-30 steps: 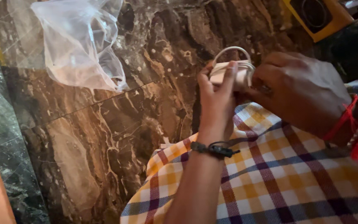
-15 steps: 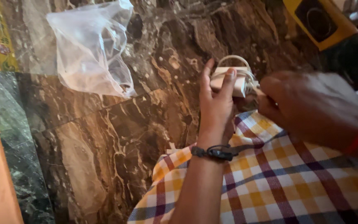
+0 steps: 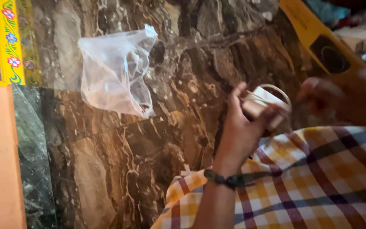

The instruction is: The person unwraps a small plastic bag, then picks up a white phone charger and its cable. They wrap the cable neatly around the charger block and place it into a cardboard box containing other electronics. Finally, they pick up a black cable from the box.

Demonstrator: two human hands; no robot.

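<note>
Compared with half a second ago, I see the right hand [image 3: 325, 95] has let go of the white charger [image 3: 262, 106] and pulled away to the right; it now sits near it, blurred, and I cannot tell whether its fingers are spread or curled. The view has also swung, so the clear plastic bag [image 3: 115, 72] lies further right and lower than before. The left hand [image 3: 244, 127] keeps the charger, fingers closed around the white block with its cord looped around it, raised above the brown marble floor [image 3: 123, 161] and just over the checked cloth [image 3: 318, 178]. The bag lies flat on the floor, well apart from both hands. A yellow box [image 3: 314, 34] sits at the upper right.
</note>
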